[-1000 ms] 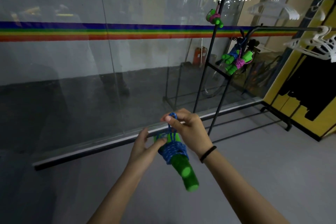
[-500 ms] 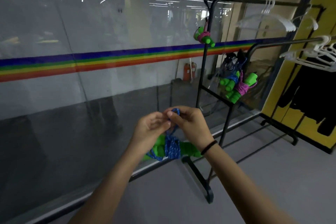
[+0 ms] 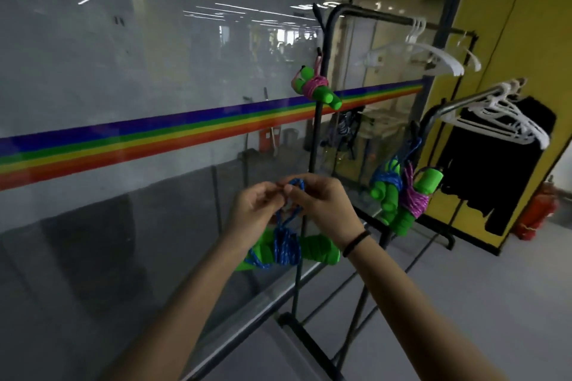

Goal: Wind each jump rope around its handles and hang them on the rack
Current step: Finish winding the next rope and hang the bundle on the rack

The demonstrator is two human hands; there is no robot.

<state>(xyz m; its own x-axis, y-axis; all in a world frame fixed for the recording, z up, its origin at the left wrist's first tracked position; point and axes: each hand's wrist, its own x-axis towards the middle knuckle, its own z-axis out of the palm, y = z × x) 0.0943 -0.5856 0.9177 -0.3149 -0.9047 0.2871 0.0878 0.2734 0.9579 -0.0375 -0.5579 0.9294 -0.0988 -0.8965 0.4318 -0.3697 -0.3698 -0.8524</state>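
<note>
- left hand [image 3: 252, 210] and right hand [image 3: 322, 207] pinch the blue loop of a wound jump rope [image 3: 286, 249], fingers clamped on it
- other bundles hang on the rack [image 3: 314, 139]

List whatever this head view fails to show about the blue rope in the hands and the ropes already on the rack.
- Blue rope bundle, head view: its left handle end is hidden behind the left hand and wrist.
- Loop: the right hand fingers cover how it is pinched.
- Hung blue bundle and purple bundle: they overlap; the hook is too dark to read.
- Pink bundle: its hook on the rack is too small.
</note>
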